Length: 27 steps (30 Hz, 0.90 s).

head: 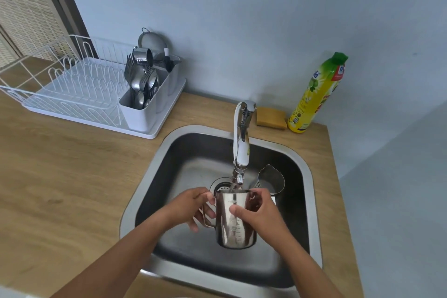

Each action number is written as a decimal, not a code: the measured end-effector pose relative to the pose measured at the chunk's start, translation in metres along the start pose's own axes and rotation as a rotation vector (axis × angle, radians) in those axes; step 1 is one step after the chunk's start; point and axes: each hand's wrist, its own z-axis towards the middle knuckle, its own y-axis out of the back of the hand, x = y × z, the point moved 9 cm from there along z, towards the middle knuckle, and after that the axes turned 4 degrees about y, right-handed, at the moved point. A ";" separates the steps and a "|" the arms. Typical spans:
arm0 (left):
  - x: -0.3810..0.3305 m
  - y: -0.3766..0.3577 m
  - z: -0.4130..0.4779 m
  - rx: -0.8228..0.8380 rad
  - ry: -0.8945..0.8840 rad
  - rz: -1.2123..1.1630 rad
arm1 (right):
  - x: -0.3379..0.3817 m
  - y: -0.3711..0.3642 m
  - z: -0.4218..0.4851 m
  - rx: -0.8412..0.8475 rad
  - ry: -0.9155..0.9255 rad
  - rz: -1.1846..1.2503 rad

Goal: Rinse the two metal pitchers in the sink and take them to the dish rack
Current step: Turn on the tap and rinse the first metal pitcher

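Note:
I hold a shiny metal pitcher (229,225) upright over the steel sink (145,189), its mouth under the faucet (240,143), with water running into it. My left hand (191,208) grips its handle on the left. My right hand (256,213) clasps its body and rim, thumb across the front. A second metal pitcher (271,179) stands in the sink's far right, behind my right hand, partly hidden. The white dish rack (72,89) sits on the counter to the far left.
A cutlery holder (142,104) full of spoons and forks stands at the rack's right end. A yellow sponge (271,117) and a green-capped dish soap bottle (314,97) stand behind the sink by the wall. Wooden counter (60,176) lies between sink and rack.

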 end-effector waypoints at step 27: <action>-0.085 0.044 -0.029 -0.526 -0.359 0.807 | 0.026 -0.019 0.034 -0.059 0.192 -0.128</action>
